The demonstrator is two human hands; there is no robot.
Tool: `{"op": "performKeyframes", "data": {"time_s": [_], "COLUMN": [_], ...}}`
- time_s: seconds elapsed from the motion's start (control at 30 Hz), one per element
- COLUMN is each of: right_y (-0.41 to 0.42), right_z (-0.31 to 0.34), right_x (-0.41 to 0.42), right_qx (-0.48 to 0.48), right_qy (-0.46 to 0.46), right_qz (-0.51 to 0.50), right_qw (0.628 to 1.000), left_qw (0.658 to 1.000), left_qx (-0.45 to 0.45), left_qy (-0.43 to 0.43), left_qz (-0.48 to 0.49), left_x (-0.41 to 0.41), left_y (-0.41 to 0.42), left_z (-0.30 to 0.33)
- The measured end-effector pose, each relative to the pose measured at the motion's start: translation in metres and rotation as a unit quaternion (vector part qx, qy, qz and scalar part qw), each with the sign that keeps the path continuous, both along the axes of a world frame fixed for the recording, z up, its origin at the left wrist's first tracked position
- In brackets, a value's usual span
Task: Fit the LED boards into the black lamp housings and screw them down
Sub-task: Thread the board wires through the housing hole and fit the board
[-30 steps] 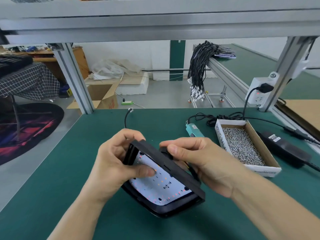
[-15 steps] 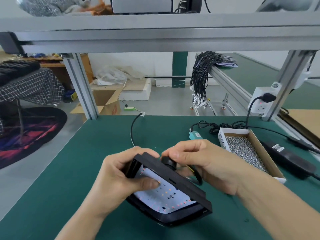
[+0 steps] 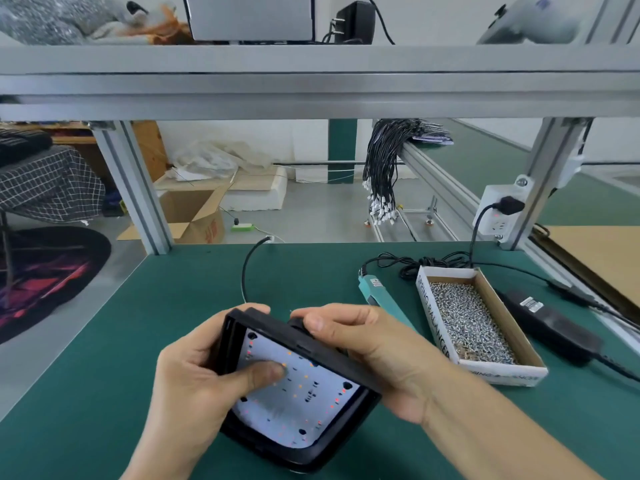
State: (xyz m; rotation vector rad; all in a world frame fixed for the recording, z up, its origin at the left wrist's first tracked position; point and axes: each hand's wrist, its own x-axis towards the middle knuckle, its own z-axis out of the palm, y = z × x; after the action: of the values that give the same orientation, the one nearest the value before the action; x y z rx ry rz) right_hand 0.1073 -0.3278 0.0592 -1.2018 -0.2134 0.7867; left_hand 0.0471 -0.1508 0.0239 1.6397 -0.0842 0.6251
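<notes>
Two hands on housing | left hand grips edge, thumb presses LED board | right hand grips rim

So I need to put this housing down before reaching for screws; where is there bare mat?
Bare green mat lies left of the left hand, out to the table's left edge, and beyond the housing toward the frame post, crossed only by a thin black wire. The right is crowded: screwdriver, screw box, power adapter, cables.
</notes>
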Motion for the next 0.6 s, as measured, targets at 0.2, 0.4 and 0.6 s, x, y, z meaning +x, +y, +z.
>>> {"op": "performKeyframes", "data": {"time_s": [0.2,0.4,0.6], "right_y": [0.002,-0.002,-0.01], "right_z": [0.009,0.009,0.012], "right_x": [0.002,0.003,0.007], "right_qx": [-0.048,-0.067,-0.137], "right_qy": [-0.08,-0.213,-0.322], "right_qz": [0.014,0.028,0.043], "right_qw": [0.996,0.974,0.936], "left_qw": [0.999,0.996,0.996], "left_qx": [0.031,0.035,0.086], "left_qy": [0.024,0.064,0.032], "left_qz": [-0.019,-0.05,0.008], "left_x": [-0.001,0.009,0.011], "left_y": [0.007,0.012,0.01], "left_z": [0.001,0.002,-0.006]}}
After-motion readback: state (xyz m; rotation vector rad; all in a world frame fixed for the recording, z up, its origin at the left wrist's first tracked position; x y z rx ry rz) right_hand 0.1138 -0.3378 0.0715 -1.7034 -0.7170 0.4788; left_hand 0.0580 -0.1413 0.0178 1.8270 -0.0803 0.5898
